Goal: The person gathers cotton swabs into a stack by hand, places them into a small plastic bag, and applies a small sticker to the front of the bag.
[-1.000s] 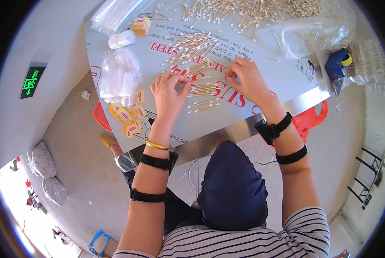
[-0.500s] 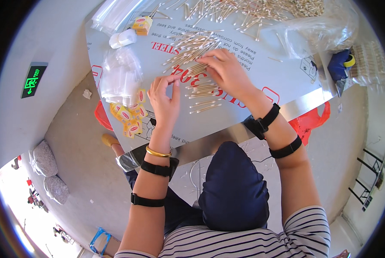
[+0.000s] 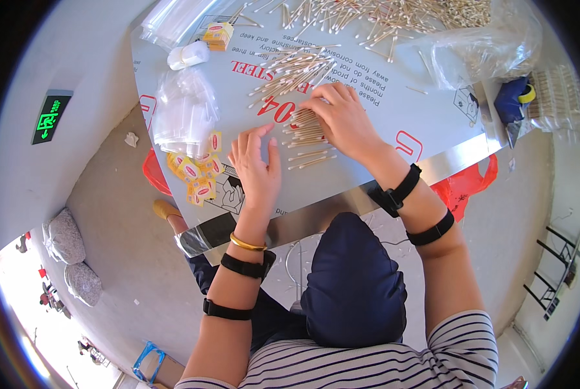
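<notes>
Over the middle of the sheet-covered table [image 3: 241, 107], my right hand [image 3: 347, 123] bends its fingers down onto a small row of cotton swabs [image 3: 306, 134], partly hiding them. My left hand [image 3: 257, 162] hovers just left of that row, thumb and index finger apart, nothing between them. Beyond my hands lies a loose bunch of cotton swabs [image 3: 293, 70]. A much larger heap of swabs [image 3: 426, 16] spreads along the far side. Left of my left hand are a stack of clear plastic bags [image 3: 185, 110] and several small yellow-and-white labels [image 3: 202, 172].
At the far left are a stack of yellow cards [image 3: 218, 34], a white roll [image 3: 188, 56] and long clear plastic sleeves [image 3: 173, 23]. A large clear bag [image 3: 471, 58] lies far right, near yellow tape [image 3: 527, 93]. Red bags [image 3: 468, 185] hang below the table edge.
My left hand has drawn back slightly toward me and right, away from the swabs. My right hand has shifted a little toward me, over the row of swabs.
</notes>
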Demonstrator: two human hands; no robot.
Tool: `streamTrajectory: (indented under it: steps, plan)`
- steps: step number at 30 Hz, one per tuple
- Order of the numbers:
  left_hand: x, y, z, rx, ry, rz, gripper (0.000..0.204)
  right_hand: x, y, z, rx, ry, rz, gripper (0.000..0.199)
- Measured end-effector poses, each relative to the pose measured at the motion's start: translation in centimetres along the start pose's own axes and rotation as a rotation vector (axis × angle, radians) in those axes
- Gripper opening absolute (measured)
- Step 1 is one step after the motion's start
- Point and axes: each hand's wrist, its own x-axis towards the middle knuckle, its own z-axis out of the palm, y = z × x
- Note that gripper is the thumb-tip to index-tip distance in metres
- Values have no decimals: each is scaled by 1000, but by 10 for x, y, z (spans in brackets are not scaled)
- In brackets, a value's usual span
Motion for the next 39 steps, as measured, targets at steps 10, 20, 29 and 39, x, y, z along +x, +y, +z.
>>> streamTrajectory:
  steps: [10, 20, 29, 39]
  plan:
    - [4, 23, 29, -450, -63, 55, 63, -30, 16, 0, 621, 181, 335, 40]
    - [11, 37, 58, -618, -88, 13, 77, -17, -19, 30, 716, 112, 226, 57]
    - [14, 9, 14, -145, -172, 182, 53, -66, -8, -15, 339, 38, 254, 63]
    - [33, 10, 23, -61, -264, 312, 51, -77, -13, -14, 161, -49, 218, 81]
